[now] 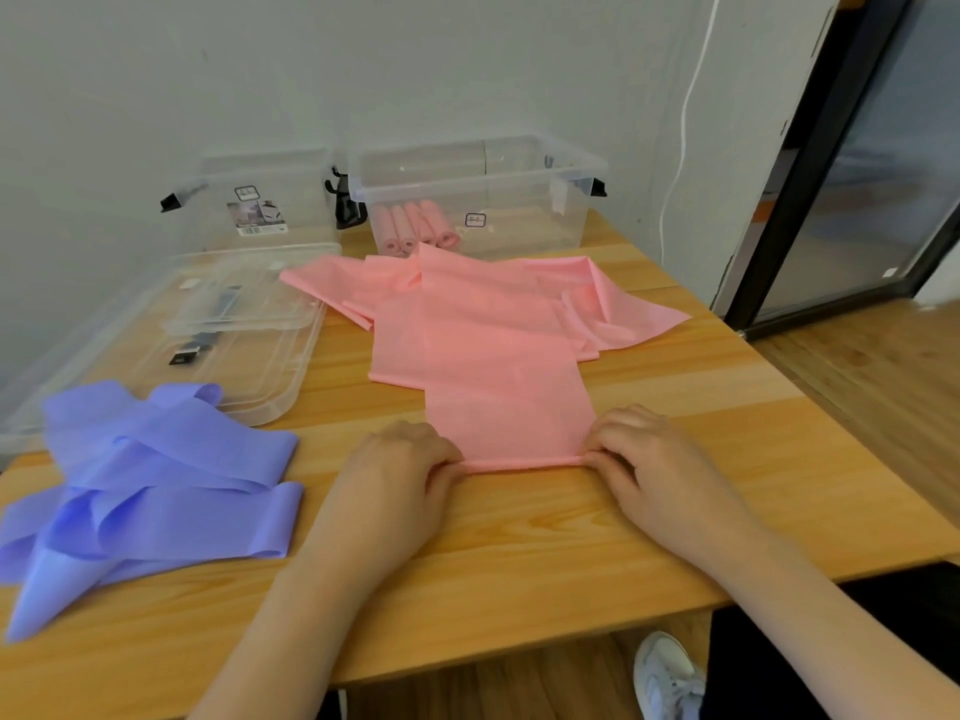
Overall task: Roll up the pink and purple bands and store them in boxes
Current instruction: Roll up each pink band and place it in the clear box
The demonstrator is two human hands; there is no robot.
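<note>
Right box: a clear plastic box (478, 200) stands open at the back of the table, and four rolled pink bands (415, 228) lie side by side against its left wall.
Left box: a second clear box (265, 200) stands just beside the first, against the wall; it carries a printed label on its front and shows nothing inside.
Lids: two clear lids (228, 330) with black clips lie stacked flat on the table in front of the left box.
Left hand: the left hand (400, 472) has its fingers curled down onto the near left corner of the pink band (498, 356), pinching the narrow rolled edge there.
Right hand: the right hand (639, 459) does the same at the near right corner, fingertips bent over the thin roll and gripping it.
Pink band: it lies unrolled down the middle of the table, its near end turned into a slim roll between the two hands; its far part is folded and bunched with other pink bands in front of the right box.
Purple bands: a loose pile of purple bands (156, 485) lies on the left of the table, touching the near edge of the lids, well apart from the hands.
Surface: a light wooden table (519, 563) with visible grain.
Room: a pale wall behind with a white cable (680, 148) hanging down it, a dark-framed glass door (857, 174) at right, a wooden floor, and a white shoe (667, 678) below the table edge.
</note>
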